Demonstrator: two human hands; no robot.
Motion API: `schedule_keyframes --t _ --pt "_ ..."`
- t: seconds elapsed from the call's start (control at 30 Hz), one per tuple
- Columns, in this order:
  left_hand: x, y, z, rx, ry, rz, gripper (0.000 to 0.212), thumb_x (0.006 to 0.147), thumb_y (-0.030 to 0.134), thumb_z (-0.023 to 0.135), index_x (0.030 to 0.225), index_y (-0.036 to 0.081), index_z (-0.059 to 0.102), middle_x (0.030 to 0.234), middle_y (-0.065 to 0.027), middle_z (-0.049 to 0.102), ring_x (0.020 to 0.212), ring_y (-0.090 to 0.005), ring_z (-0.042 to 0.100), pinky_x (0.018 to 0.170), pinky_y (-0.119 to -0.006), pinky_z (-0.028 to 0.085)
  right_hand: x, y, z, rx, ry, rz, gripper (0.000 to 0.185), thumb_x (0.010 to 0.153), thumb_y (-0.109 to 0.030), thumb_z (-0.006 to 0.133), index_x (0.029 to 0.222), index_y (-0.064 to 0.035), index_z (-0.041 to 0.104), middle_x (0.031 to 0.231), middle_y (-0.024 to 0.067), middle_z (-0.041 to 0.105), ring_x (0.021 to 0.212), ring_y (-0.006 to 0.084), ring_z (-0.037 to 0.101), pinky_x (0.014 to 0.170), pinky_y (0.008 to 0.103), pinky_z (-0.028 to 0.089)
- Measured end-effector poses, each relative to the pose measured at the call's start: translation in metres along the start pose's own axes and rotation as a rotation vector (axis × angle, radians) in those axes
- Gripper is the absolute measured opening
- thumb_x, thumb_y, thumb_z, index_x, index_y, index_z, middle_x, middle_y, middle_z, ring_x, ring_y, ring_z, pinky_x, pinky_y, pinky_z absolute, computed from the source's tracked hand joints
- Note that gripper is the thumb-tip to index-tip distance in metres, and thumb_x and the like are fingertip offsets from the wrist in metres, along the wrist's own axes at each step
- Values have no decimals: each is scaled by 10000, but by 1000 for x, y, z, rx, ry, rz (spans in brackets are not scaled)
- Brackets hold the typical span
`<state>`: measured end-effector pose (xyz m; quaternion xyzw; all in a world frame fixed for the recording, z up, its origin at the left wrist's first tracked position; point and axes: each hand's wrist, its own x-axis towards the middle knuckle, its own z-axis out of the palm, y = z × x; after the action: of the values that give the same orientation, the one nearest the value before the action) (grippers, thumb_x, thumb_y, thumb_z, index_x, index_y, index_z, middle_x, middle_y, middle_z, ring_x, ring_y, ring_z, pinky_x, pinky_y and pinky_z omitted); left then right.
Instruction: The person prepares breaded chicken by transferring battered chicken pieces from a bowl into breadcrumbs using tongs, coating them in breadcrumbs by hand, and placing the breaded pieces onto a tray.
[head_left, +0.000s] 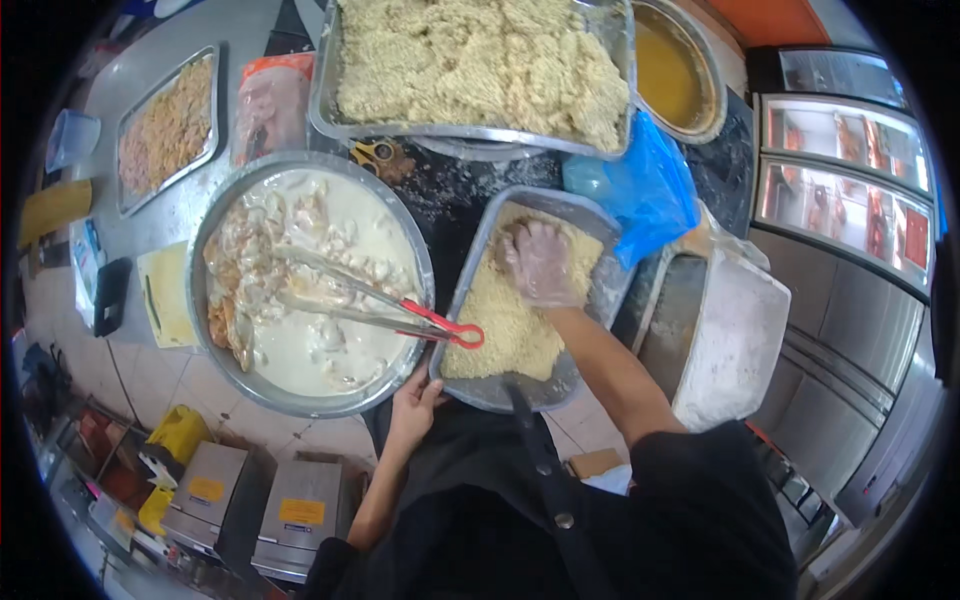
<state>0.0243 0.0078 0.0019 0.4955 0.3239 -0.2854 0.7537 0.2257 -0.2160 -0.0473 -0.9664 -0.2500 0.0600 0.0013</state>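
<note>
My right hand (541, 264), in a clear plastic glove, presses down on pale breadcrumbs (499, 326) inside a grey plastic tub (592, 360). Its fingertips sink partly into the crumbs, and whatever lies under the palm is hidden. My bare left hand (415, 409) is at the near edge, where the tub meets a large metal bowl (315, 409); its grip there is partly hidden. Raw-looking meat pieces (304, 206) sit in white batter (367, 367) in the bowl. Metal tongs with red handles (442, 326) rest across the bowl, their handle end reaching over the tub.
A metal tray of breaded pieces (480, 67) stands beyond the tub, beside a blue plastic bag (656, 191). Yellow-handled scissors (375, 154) lie near a bagged pink item (274, 105). Further left is a smaller tray (214, 127); a white-dusted container (735, 330) stands right.
</note>
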Motion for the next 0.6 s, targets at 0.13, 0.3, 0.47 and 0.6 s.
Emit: schedule_keyframes --t 0.13,0.3,0.47,0.6 --pt "-2 10 -5 -10 -79 -4 479 935 45 451 1394 26 316 1174 -105 544 986 -162 567 857 -305 494 1 -11 -4 93 -80 196 360 879 -327 468 1056 -34 580 1060 165 529 1031 299 484 889 458 360" --pt "-6 -1 -8 8 -62 -43 492 934 39 449 1401 21 296 1221 -102 517 1053 -168 542 865 -307 493 1 -60 -14 -102 -49 194 386 873 -298 453 1109 -4 533 1116 191 504 1094 322 446 970 470 315" --pt "-5 5 -8 10 -100 -63 504 938 71 464 1404 14 280 1233 -104 509 1067 -167 532 856 -302 500 -2 -45 15 147 171 295 383 881 -260 413 1153 -5 500 1120 181 495 1125 355 421 1025 479 242" --pt "0 -7 -19 5 -102 -66 513 939 77 466 1412 33 273 1231 -106 510 1050 -155 538 852 -298 500 -8 -48 11 28 198 119 406 869 -289 439 1165 -19 498 1144 181 493 1125 368 414 1023 457 247"
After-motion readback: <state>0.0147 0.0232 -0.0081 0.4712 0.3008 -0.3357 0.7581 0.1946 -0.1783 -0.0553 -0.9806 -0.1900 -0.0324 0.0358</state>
